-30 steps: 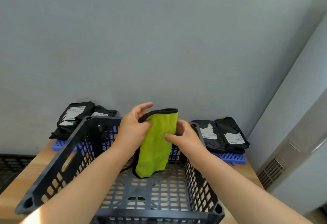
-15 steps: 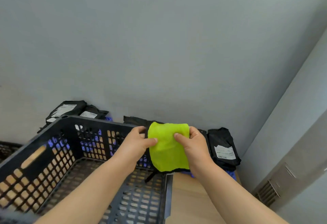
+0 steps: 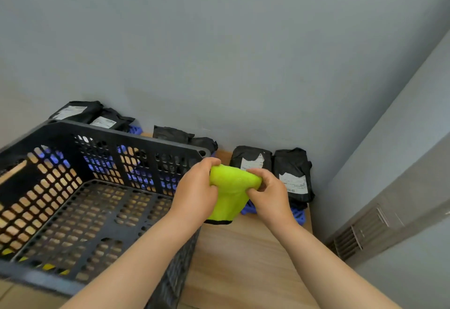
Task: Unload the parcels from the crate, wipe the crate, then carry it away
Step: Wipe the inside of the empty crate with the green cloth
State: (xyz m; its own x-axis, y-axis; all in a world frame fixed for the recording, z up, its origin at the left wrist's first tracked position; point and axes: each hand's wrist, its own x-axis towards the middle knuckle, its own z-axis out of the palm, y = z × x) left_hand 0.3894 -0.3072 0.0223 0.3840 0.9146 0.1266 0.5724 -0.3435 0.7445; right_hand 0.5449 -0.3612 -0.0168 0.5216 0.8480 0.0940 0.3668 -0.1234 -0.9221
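While the left hand (image 3: 194,194) and right hand (image 3: 270,196) both grip the bunched cloth (image 3: 231,186) just beyond the right wall of the empty crate (image 3: 121,135), folding it into a flat pad seems best. Then wipe floor and walls; the parcels (image 3: 292,172) lie behind on the desk (image 3: 243,260).

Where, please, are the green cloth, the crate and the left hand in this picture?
green cloth (image 3: 231,185): head view, bunched middle.
crate (image 3: 126,136): head view, far rim.
left hand (image 3: 194,191): head view, back of the hand.
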